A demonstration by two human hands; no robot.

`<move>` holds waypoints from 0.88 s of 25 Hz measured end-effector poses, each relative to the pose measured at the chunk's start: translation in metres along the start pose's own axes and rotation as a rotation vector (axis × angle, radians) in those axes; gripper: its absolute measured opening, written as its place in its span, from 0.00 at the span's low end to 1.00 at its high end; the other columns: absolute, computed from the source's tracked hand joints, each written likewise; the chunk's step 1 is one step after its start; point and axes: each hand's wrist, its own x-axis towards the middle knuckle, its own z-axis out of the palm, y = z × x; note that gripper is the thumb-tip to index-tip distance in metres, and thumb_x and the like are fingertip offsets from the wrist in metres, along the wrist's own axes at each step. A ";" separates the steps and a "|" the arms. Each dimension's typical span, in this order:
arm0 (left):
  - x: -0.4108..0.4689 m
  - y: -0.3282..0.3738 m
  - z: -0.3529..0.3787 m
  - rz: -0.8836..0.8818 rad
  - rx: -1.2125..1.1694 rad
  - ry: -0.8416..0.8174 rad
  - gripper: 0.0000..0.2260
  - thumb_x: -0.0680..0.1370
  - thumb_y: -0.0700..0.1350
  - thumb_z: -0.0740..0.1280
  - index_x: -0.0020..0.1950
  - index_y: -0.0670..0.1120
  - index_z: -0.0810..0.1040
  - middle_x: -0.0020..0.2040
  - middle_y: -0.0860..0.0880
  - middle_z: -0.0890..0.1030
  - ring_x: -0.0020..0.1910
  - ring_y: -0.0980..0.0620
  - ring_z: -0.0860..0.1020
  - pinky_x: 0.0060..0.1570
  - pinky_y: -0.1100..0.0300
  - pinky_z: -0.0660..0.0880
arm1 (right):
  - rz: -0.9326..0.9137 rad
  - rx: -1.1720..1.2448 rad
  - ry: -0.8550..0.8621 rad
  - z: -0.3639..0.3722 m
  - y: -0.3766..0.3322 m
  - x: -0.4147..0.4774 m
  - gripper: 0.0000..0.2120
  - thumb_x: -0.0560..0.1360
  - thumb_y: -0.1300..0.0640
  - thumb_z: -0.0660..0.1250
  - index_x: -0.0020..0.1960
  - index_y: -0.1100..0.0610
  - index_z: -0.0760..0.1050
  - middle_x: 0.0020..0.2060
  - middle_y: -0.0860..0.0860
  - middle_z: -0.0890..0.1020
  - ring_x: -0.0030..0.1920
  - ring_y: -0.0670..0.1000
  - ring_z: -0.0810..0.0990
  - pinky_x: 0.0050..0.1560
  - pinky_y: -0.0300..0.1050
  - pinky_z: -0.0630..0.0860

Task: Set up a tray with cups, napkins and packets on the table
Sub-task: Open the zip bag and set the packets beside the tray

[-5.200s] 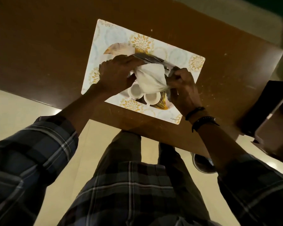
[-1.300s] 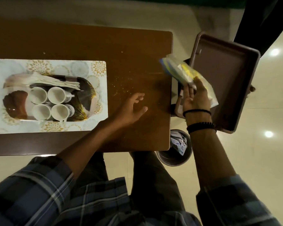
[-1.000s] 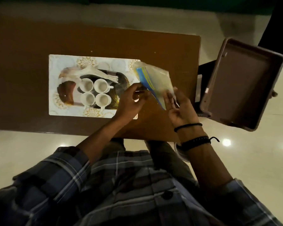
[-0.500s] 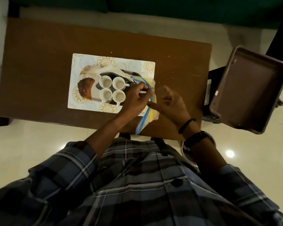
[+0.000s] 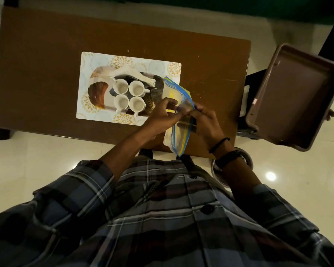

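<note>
The head camera looks straight down on a brown desk (image 5: 46,54), with the person's plaid shirt (image 5: 162,209) filling the lower half of the frame.

Much is covered or unclear. A clear zip bag (image 5: 172,91) and the left hand (image 5: 162,116) lie over the right end of the patterned tray (image 5: 96,91), so that end cannot be seen. Something yellow shows through the plastic near the bag's top, but what it is cannot be made out. Lower right of centre, a metal bowl (image 5: 245,160) on the floor is mostly hidden behind the right forearm. A brown bin (image 5: 289,97) beside the desk is cut off by the right edge of the frame.

The bag sits just right of centre, above the desk's near right part. Its long axis runs up and down the frame, from the tray's right end to the desk's near edge. Its blue and yellow zip strip follows the right-hand side, bowed outward in the middle.

Both hands meet at mid-length of that strip. The left hand's fingers are curled and pinch the bag from the left. The right hand (image 5: 204,124) pinches it from the right, with some fingers seen through the plastic.

The tray rests on a floral placemat (image 5: 158,66), left of centre. Four white cups (image 5: 121,86) stand upright on it in a square. The upper right cup's handle points right. Folded napkins (image 5: 131,73) lie along the tray's far side, above the cups.
</note>
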 end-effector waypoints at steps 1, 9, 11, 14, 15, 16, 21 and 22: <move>0.000 0.000 0.002 0.047 0.053 -0.012 0.16 0.75 0.48 0.72 0.59 0.43 0.76 0.51 0.50 0.79 0.45 0.58 0.78 0.41 0.68 0.77 | 0.015 0.040 -0.012 -0.004 0.001 0.001 0.12 0.81 0.66 0.55 0.55 0.57 0.77 0.49 0.55 0.83 0.43 0.48 0.85 0.46 0.46 0.84; 0.015 0.002 -0.005 0.193 0.125 0.267 0.09 0.79 0.44 0.66 0.48 0.40 0.80 0.40 0.43 0.84 0.31 0.46 0.82 0.39 0.45 0.83 | -0.343 -0.233 0.534 -0.037 -0.002 0.008 0.16 0.76 0.69 0.64 0.63 0.67 0.70 0.48 0.50 0.79 0.43 0.43 0.80 0.44 0.38 0.79; 0.013 0.009 -0.003 0.273 0.164 0.292 0.09 0.79 0.46 0.66 0.47 0.41 0.81 0.40 0.44 0.85 0.33 0.47 0.83 0.41 0.44 0.81 | -0.490 -0.600 0.667 -0.040 -0.008 0.006 0.20 0.73 0.66 0.66 0.65 0.65 0.70 0.56 0.55 0.76 0.54 0.50 0.76 0.55 0.36 0.71; 0.006 0.021 0.005 0.353 0.172 0.282 0.11 0.79 0.47 0.65 0.48 0.40 0.82 0.40 0.43 0.85 0.35 0.47 0.83 0.40 0.45 0.81 | -0.787 -0.922 0.553 -0.034 -0.015 0.003 0.11 0.72 0.68 0.63 0.53 0.64 0.78 0.52 0.59 0.80 0.54 0.56 0.78 0.54 0.41 0.72; 0.003 0.024 0.007 0.383 0.172 0.268 0.11 0.80 0.46 0.65 0.49 0.40 0.82 0.40 0.43 0.85 0.35 0.47 0.83 0.39 0.45 0.81 | -0.751 -0.928 0.431 -0.031 -0.016 0.008 0.09 0.73 0.69 0.63 0.50 0.64 0.79 0.49 0.59 0.82 0.51 0.57 0.80 0.51 0.42 0.75; 0.001 0.027 0.009 0.417 0.175 0.254 0.11 0.80 0.46 0.65 0.50 0.40 0.82 0.40 0.43 0.84 0.35 0.47 0.83 0.38 0.45 0.81 | -0.624 -0.960 0.315 -0.029 -0.019 0.016 0.09 0.74 0.68 0.63 0.51 0.65 0.79 0.48 0.59 0.83 0.49 0.57 0.81 0.48 0.44 0.75; -0.016 0.037 0.011 0.523 0.133 0.226 0.09 0.80 0.43 0.66 0.50 0.39 0.83 0.39 0.42 0.84 0.32 0.49 0.82 0.34 0.47 0.79 | 0.161 -1.234 0.121 -0.033 -0.020 0.077 0.23 0.77 0.49 0.66 0.64 0.64 0.70 0.59 0.62 0.75 0.59 0.58 0.75 0.55 0.52 0.71; -0.020 0.039 0.012 0.516 0.110 0.213 0.09 0.80 0.43 0.66 0.51 0.39 0.83 0.40 0.42 0.84 0.31 0.50 0.82 0.34 0.48 0.80 | 0.230 -1.211 0.117 -0.033 -0.015 0.086 0.28 0.77 0.47 0.66 0.68 0.65 0.68 0.64 0.62 0.74 0.63 0.60 0.74 0.58 0.53 0.72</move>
